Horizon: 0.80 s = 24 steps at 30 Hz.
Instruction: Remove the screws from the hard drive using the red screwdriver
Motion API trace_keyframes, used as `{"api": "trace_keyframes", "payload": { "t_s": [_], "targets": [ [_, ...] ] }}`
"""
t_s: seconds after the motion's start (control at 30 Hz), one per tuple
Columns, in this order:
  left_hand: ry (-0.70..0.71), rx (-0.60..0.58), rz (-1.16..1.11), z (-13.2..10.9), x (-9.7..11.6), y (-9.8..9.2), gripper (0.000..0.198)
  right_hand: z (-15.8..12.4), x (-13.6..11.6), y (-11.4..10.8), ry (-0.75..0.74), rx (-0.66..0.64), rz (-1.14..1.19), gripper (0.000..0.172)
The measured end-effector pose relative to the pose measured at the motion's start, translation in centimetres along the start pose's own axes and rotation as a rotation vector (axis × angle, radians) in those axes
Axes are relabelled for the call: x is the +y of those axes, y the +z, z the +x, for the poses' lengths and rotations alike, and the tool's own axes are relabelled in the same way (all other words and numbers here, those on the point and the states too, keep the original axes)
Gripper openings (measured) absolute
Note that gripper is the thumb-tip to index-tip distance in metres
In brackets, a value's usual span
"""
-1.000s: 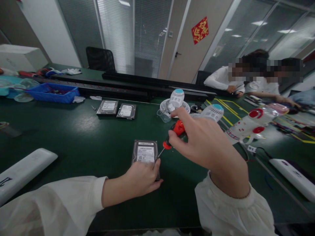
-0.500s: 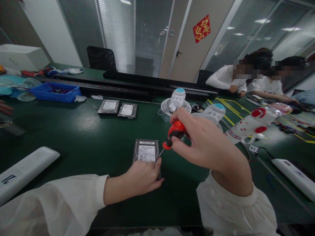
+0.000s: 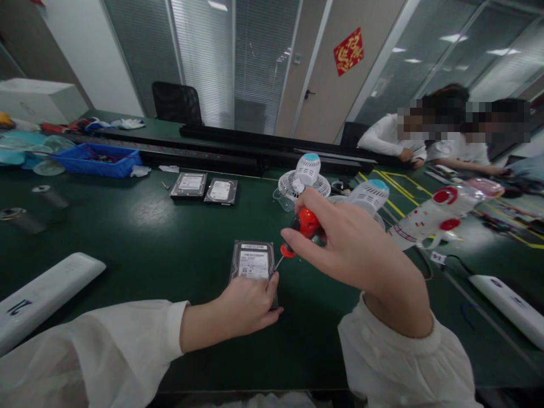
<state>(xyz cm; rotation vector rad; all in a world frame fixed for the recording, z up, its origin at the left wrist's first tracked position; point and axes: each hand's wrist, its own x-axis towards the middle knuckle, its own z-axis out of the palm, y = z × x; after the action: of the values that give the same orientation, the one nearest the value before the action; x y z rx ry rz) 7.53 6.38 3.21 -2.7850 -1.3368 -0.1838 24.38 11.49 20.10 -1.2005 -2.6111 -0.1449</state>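
Note:
A hard drive (image 3: 254, 258) lies label side up on the green table, its lower part covered by my left hand (image 3: 246, 306). That hand is closed over the drive, with thumb and forefinger at its right edge beside a screwdriver shaft. My right hand (image 3: 335, 238) grips the red and black handle of the screwdriver (image 3: 308, 222). The tool slants down to the left, its tip at the drive's right edge near my left fingertips. What the tip touches is too small to make out.
Two more hard drives (image 3: 220, 191) lie farther back, left of white fan-like devices (image 3: 308, 169). A blue bin (image 3: 100, 160) stands back left, metal cylinders (image 3: 21, 220) below it. White bars (image 3: 51, 300) flank both sides. Two people sit at the far right.
My right fingers have shifted on the screwdriver handle, the thumb now stretched farther left. Another person's hand at the left edge has gone from view. The drive and my left hand stay put.

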Motion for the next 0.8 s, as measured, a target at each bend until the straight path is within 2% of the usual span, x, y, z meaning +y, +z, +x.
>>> {"api": "trace_keyframes", "payload": {
  "t_s": [0.07, 0.17, 0.4, 0.53, 0.8],
  "targets": [
    [0.001, 0.001, 0.003, -0.01, 0.0, -0.05, 0.066, 0.04, 0.03, 0.12, 0.023, 0.029, -0.035, 0.034],
    [0.0, -0.01, -0.002, -0.05, 0.0, -0.16, 0.066, -0.07, 0.21, 0.14, -0.007, 0.034, 0.001, 0.023],
    [-0.003, -0.012, 0.001, -0.07, 0.05, -0.19, 0.065, -0.03, 0.37, -0.05, -0.068, 0.043, 0.063, 0.023],
    [-0.003, 0.0, 0.001, -0.1, 0.09, -0.14, 0.065, 0.22, 0.22, 0.04, -0.07, 0.08, 0.069, 0.032],
    [0.0, 0.031, 0.003, -0.14, -0.02, 0.05, 0.065, -0.1, 0.19, -0.51, -0.067, 0.031, 0.124, 0.017]
  ]
}}
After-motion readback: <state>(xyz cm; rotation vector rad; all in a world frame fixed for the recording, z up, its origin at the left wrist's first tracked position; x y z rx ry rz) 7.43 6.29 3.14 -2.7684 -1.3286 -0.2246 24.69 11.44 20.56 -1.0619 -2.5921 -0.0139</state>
